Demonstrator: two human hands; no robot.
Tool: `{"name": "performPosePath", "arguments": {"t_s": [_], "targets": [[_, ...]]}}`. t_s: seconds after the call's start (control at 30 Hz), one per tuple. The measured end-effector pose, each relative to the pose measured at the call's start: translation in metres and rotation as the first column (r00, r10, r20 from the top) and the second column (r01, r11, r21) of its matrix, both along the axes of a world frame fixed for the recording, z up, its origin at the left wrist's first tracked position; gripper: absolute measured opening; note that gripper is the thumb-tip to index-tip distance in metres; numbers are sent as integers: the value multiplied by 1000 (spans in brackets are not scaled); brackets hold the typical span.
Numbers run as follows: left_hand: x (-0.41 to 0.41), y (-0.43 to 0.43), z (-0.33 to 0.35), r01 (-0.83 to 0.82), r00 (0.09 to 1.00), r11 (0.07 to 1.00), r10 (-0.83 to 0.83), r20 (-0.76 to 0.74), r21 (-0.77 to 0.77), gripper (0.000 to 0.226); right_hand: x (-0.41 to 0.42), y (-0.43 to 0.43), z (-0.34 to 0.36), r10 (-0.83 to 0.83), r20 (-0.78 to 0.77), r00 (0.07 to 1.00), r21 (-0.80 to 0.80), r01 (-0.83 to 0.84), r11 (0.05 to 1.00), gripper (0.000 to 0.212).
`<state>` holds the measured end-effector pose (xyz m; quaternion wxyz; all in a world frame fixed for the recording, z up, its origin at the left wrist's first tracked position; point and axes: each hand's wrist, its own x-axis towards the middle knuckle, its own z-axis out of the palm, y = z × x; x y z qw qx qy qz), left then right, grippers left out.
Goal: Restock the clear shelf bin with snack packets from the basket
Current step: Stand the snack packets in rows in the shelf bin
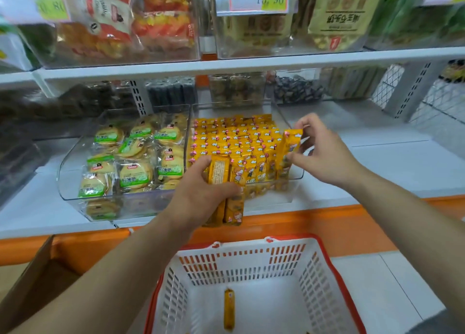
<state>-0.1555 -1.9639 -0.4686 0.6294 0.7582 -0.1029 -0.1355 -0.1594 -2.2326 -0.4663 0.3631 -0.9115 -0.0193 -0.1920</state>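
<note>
**Left arm.** The bare left forearm [108, 268] enters from the lower left and extends forward and upward, with the wrist straight. The left hand [201, 193] presents its back to the camera. Its fingers [232, 189] are curled round a bundle of yellow snack packets [235, 208], gripping it firmly.

**Right arm.** The bare right forearm [402, 208] enters from the lower right and reaches forward and inward. The right hand [324, 152] is higher and farther forward than the left. Its thumb [295, 156] and fingertips [305, 122] pinch a single yellow snack packet [289, 145], held upright. The remaining fingers are loosely curled.

The two hands are apart, not touching.
</note>
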Motion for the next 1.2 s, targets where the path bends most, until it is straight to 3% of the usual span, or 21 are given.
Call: {"name": "performPosePath", "arguments": {"t_s": [0.07,0.2,0.43,0.5,0.57,0.6,0.63,0.7,0.77,0.8,1.0,1.1,1.2], "targets": [[4,1,-3,-4,1000,1000,4,-6,6,35,10,-4,-10,3,-56,998,-223,-16,975,51],[10,9,-8,-21,999,1000,22,-24,5,34,23,-5,-13,-44,-58,997,-613,-1,790,48],[11,8,-11,-27,997,999,26,-73,-17,35,22,-4,-2,-131,-258,957,-727,-103,679,28],[8,6,-11,-22,996,999,18,-89,-40,33,15,0,7,-150,-224,963,-756,-74,650,30],[6,5,-10,-21,994,996,11,-113,-81,31,6,6,13,-135,-43,990,-778,52,626,30],[4,4,-10,-26,992,994,12,-130,-107,31,0,12,15,-100,65,993,-737,116,666,28],[3,2,-9,-35,989,991,15,-150,-133,31,-7,20,15,-56,120,991,-635,120,763,25],[-1,-3,-8,-62,981,979,25,-190,-192,31,-23,44,12,81,-15,997,-184,-83,979,26],[-5,-8,-7,-74,976,968,21,-216,-239,28,-37,69,5,316,-220,923,272,-253,928,45],[-7,-11,-7,-78,974,963,18,-226,-257,28,-42,76,1,380,-255,889,370,-273,888,55],[-10,-14,-5,-100,969,942,19,-248,-319,27,-50,73,4,402,-275,874,555,-197,808,84],[-7,-10,-8,-87,981,959,35,-191,-271,36,-46,55,13,388,-266,883,530,-202,823,77],[-5,-8,-9,-50,992,988,32,-125,-143,37,-33,29,18,178,-187,966,444,-79,893,60]]}}
